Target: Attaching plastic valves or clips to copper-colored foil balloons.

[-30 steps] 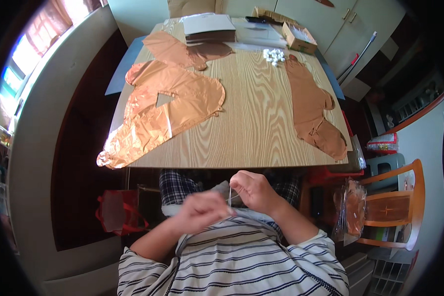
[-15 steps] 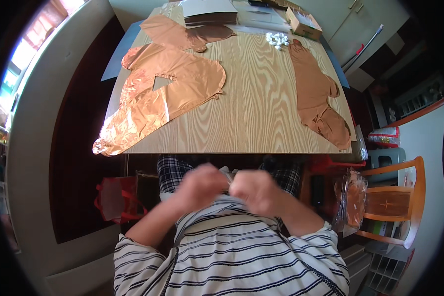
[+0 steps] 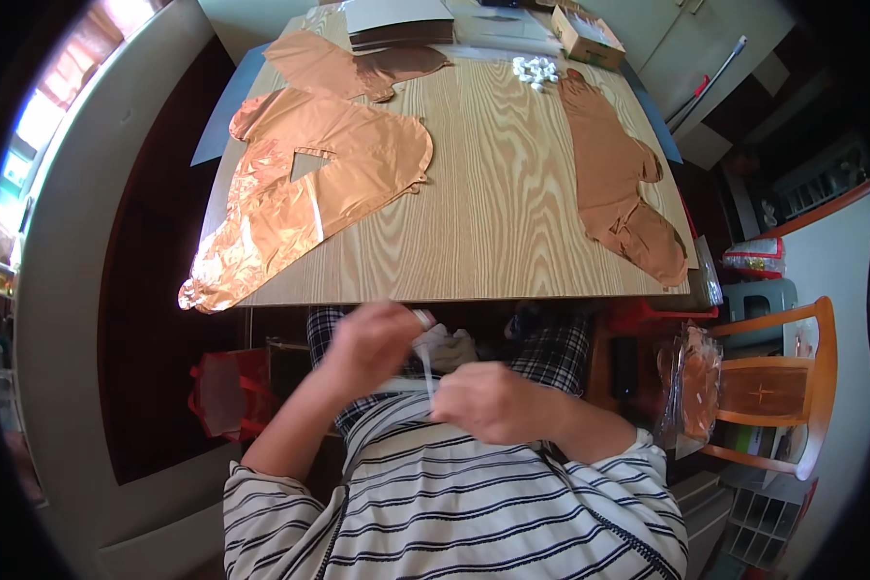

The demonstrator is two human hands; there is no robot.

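Note:
Over my lap, just below the table's near edge, a thin whitish strip (image 3: 428,375) stretches between my hands. My left hand (image 3: 370,340) is closed on its upper end, with a small pale piece showing at the fingertips. Lower and to the right, my right hand (image 3: 486,401) is closed around the other end. Whether the strip is tape or ribbon is not clear. A flat, shiny copper foil balloon (image 3: 367,145) with a triangular opening lies on the left of the table. Another flat copper foil balloon (image 3: 609,159) lies along the right side.
Behind the left balloon lies more copper foil (image 3: 309,63). At the table's (image 3: 488,222) far side are a stack of white-topped sheets (image 3: 399,19), a pile of small white pieces (image 3: 535,72) and a small box (image 3: 588,39). A wooden chair (image 3: 768,387) holds plastic-wrapped packets; a red bag (image 3: 232,391) sits left.
My hands have moved apart, the left up and leftward, the right downward. The whitish strip now shows drawn out between them. The view has shifted slightly.

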